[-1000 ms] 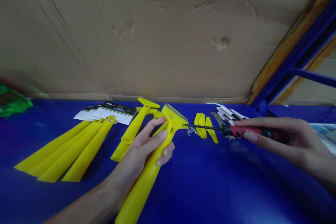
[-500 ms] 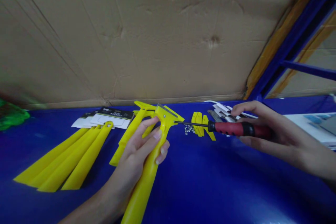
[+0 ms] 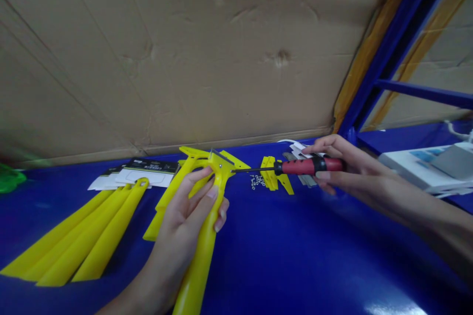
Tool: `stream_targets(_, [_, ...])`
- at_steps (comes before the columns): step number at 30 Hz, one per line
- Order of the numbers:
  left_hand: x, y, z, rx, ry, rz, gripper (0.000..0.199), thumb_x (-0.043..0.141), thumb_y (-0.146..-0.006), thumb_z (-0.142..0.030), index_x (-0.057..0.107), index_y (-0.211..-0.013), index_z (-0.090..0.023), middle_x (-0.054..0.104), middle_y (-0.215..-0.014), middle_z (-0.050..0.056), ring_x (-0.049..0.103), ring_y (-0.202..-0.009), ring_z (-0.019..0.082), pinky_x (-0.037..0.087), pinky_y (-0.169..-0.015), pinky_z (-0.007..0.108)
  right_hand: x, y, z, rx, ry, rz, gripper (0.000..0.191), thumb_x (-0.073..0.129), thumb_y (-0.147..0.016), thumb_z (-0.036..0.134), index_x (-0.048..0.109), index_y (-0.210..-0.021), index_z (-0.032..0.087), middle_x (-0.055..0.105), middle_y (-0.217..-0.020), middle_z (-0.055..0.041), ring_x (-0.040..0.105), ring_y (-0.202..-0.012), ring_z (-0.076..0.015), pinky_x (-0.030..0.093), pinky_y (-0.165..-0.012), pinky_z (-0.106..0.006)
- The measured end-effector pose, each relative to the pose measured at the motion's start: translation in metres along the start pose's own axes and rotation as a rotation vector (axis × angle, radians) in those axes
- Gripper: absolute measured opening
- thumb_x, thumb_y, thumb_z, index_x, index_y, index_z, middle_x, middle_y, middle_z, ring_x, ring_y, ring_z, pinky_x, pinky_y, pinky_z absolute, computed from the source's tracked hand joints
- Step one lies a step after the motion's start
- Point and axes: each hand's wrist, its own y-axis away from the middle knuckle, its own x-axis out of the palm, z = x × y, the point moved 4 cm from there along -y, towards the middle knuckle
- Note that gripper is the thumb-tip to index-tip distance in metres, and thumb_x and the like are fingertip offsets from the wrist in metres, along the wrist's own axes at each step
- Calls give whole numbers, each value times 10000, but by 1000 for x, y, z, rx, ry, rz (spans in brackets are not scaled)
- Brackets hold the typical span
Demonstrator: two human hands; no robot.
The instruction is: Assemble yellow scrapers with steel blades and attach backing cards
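Observation:
My left hand (image 3: 188, 214) is wrapped round the neck of a yellow scraper (image 3: 203, 261), its head tilted up with a metal blade along the top edge. A screw shows on the head's face. My right hand (image 3: 343, 162) holds a screwdriver (image 3: 301, 166) by its red and black handle. The screwdriver lies level, its tip meeting the right side of the scraper's head at a screw. Behind my left hand lie further yellow scraper bodies (image 3: 162, 202). Small screws (image 3: 257, 181) and yellow plastic pieces (image 3: 269, 173) lie beyond the screwdriver shaft.
Several yellow handles (image 3: 92, 236) fan out at the left, near black-and-white packaging cards (image 3: 148, 173). Metal blades (image 3: 306, 180) lie behind my right hand. A white box (image 3: 414, 170) stands at the right. Cardboard (image 3: 221, 59) backs the blue table (image 3: 277, 256), beside a blue frame (image 3: 377, 59).
The view has shifted slightly right. My right hand has changed its hold on the screwdriver, its fingers now closer round the handle. The tip stays at the scraper's head.

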Motion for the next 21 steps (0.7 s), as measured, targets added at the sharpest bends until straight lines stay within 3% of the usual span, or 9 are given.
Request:
stream_targets(2, [2,0,3,-3,15,9,455,848,-832,-318,589,-1197,-235,653,-651,-35,522,-499,104,402,-511,232,-3,-2,1,-31,-24,-24,289,758,-908,381,655,-1139,240,713,-799,0,665,-684,-155,529,-614,-259])
stream_targets(4, [5,1,4,-2,30,31,431,838,-843,-324,589,-1182,-230,648,-635,-34,523,-503,106,391,-512,231,-3,-4,0,-30,25,-83,291,718,-937,474,667,-1086,230,690,-680,8,646,-591,-156,511,-550,-257])
stream_targets(8, [10,3,0,-20,7,65,402,799,-873,-342,570,-1181,-224,659,-635,-27,538,-521,115,390,-522,236,-2,-8,-9,69,144,-174,443,572,-978,662,637,-917,229,582,-545,37,486,-367,-114,352,-364,-241])
stream_targets(11, [9,3,-2,-40,11,53,465,831,-831,-363,564,-1183,-219,638,-629,-40,526,-516,113,384,-518,237,0,-8,-15,84,-19,-108,333,676,-948,563,644,-1064,252,721,-832,-27,672,-615,-177,518,-493,-275])
stream_targets(13, [7,2,0,-52,38,48,489,842,-813,-364,564,-1189,-220,641,-643,-39,527,-513,114,382,-515,237,0,-7,-14,23,-75,-77,330,747,-914,464,638,-1151,262,737,-960,-45,702,-764,-202,573,-611,-310])
stream_targets(16, [6,3,6,-35,65,56,455,819,-830,-354,568,-1182,-214,650,-656,-30,537,-514,114,381,-509,231,2,-6,-10,-70,52,-80,298,692,-953,507,625,-1064,239,673,-698,9,607,-569,-160,499,-523,-284])
stream_targets(18, [6,4,8,-32,54,69,411,797,-853,-348,572,-1166,-206,642,-646,-31,542,-520,114,390,-513,228,4,-5,-10,-52,171,-115,341,598,-997,577,591,-952,239,563,-522,53,492,-432,-130,400,-434,-258])
stream_targets(19, [6,4,8,-38,46,74,398,790,-860,-347,573,-1160,-202,639,-641,-32,546,-526,115,396,-517,228,5,-5,-11,-20,196,-137,371,555,-1010,600,578,-923,241,534,-491,60,462,-404,-124,369,-412,-254])
stream_targets(21, [6,4,7,-48,39,70,399,797,-855,-347,575,-1151,-197,639,-638,-31,548,-530,115,399,-517,226,6,-6,-14,40,122,-139,355,573,-995,595,586,-949,243,601,-572,33,535,-452,-144,414,-428,-262])
